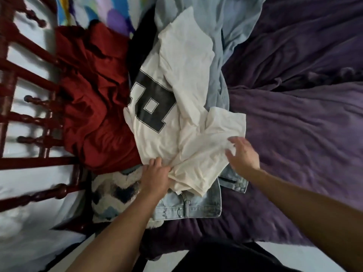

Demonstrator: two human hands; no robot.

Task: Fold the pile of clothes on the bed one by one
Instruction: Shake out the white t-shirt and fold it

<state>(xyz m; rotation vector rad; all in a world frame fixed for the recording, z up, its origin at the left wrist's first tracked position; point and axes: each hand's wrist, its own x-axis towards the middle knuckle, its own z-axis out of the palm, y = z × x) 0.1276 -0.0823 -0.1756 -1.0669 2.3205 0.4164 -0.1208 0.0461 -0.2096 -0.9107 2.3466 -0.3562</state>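
Observation:
A cream T-shirt [188,79] with a large black block letter lies crumpled on top of the clothes pile on the bed. My left hand [156,174] grips a bunch of its fabric at the near edge. My right hand [243,152] hovers at the shirt's near right part, fingers spread and relaxed, fingertips touching the cloth. Under the shirt lies light blue denim [196,206], with a pale blue garment [220,32] behind and a red garment [94,99] to the left.
A purple blanket [298,114] covers the bed to the right. A dark red wooden headboard [29,118] with spindles stands at the left. A patterned fuzzy cushion [114,195] sits near my left wrist, and a colourful pillow [102,14] lies at the back.

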